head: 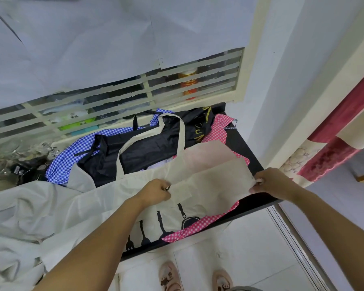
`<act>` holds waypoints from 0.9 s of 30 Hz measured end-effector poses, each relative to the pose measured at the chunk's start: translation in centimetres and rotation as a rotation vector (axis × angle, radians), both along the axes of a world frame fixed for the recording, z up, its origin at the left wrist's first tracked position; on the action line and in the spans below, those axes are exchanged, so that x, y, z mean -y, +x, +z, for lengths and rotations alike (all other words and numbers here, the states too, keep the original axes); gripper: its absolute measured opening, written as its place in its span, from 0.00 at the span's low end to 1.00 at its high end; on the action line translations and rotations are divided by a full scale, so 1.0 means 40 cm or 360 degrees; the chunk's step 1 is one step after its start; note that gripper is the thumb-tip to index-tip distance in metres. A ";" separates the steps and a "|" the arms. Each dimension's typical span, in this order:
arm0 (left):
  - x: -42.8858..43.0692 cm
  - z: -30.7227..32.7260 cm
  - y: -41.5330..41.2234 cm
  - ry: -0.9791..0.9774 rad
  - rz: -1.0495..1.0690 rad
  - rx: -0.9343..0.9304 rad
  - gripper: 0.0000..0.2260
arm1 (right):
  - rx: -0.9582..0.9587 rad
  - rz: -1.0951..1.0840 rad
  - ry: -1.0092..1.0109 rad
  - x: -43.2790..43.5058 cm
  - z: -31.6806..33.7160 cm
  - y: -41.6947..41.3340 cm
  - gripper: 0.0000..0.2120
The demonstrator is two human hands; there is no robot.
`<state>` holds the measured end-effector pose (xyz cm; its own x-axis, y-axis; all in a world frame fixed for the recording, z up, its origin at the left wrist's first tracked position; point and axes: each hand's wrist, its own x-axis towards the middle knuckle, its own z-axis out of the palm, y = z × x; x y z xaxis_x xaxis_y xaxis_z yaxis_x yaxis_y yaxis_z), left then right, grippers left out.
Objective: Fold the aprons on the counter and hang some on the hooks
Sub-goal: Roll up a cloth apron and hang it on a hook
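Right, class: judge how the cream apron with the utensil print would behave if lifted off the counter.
The cream apron is probably floppy: it creases where the left hand and right hand pinch it. Likely light, as pinches suffice. Its neck loop lies on the black apron and might drag it.

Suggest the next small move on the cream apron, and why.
Probably draw the flap taut and lay it flat across the body. The left hand and right hand each pinch one end of a folded-over side of the cream apron, so the fold looks half made.
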<state>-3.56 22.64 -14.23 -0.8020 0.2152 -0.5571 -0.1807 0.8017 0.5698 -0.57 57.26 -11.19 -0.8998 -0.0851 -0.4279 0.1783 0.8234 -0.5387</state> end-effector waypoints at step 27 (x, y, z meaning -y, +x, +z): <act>-0.325 0.098 -0.010 0.0371 -0.0574 -0.0106 0.10 | 0.0097 -0.0648 -0.1361 -0.041 0.009 -0.026 0.17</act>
<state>-3.97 35.64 -10.31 -0.6851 0.6023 -0.4099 0.1308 0.6552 0.7441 -1.59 58.90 -10.83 -0.9076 -0.0761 -0.4128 0.4123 0.0226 -0.9107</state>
